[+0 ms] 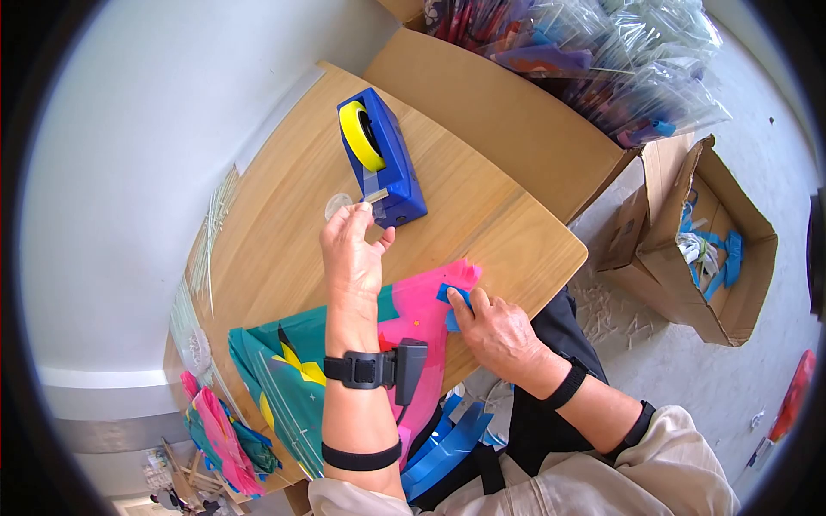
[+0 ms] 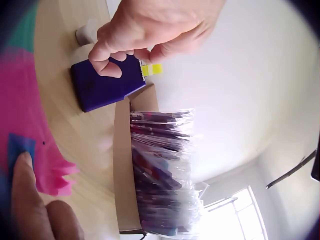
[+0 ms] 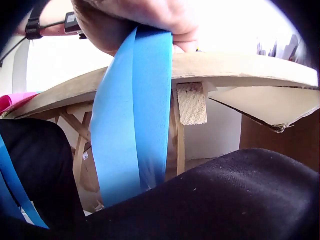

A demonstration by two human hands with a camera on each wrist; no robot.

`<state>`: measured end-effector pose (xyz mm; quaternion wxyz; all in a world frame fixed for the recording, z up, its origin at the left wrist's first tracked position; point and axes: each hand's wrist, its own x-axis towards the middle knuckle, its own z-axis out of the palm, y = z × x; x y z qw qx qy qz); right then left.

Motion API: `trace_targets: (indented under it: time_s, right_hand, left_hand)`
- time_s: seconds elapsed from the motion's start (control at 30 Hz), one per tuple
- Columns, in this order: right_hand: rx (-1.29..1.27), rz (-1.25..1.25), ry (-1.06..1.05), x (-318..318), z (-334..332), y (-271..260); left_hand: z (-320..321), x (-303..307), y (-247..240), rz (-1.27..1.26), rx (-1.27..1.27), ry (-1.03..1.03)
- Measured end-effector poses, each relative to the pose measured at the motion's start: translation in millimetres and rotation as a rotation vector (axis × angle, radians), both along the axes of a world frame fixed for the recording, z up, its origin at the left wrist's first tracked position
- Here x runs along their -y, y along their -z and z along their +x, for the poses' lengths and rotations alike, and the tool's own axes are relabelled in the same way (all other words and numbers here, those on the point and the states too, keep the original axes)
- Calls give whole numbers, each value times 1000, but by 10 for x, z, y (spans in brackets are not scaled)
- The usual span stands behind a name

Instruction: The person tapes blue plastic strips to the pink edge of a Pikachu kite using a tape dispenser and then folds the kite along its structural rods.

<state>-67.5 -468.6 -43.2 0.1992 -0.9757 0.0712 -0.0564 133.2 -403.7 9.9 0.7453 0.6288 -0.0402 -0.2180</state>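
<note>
My left hand is at the front of a blue tape dispenser, its fingertips pinching the tape's loose end by the cutter. A yellow-cored roll sits in the dispenser. In the left wrist view the left fingers are bent over the dispenser's front. My right hand holds a blue strip down with one digit on the pink corner of a thin printed sheet. From under that hand, the strip hangs past the table edge. The sheet's teal part lies partly behind the left forearm.
A large cardboard box of plastic-bagged goods stands beyond the wooden table. At right, a smaller box holds blue strips. Thin white sticks lie along the wall. Pink and teal pieces are at lower left.
</note>
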Motion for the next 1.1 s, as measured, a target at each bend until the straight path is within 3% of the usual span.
trace_targets:
  time_s: [0.23,0.4,0.8,1.03,1.1]
  right_hand:
    - [4,5,4,-6,1,12]
    - [7,19,8,-4,1,11]
    - [75,-46,12,-8,4,20]
    - [75,-49,17,-16,0,34]
    - [79,-53,13,-18,6,32]
  left_hand:
    - [-54,30,71,-72,-195,-100]
    - [-13,43,195,-213,-468,-110]
    - [3,165,242,-428,-652,-92]
    - [-38,127,284,-388,-650,-49]
    - [-126,85,341,-240,-610,-50]
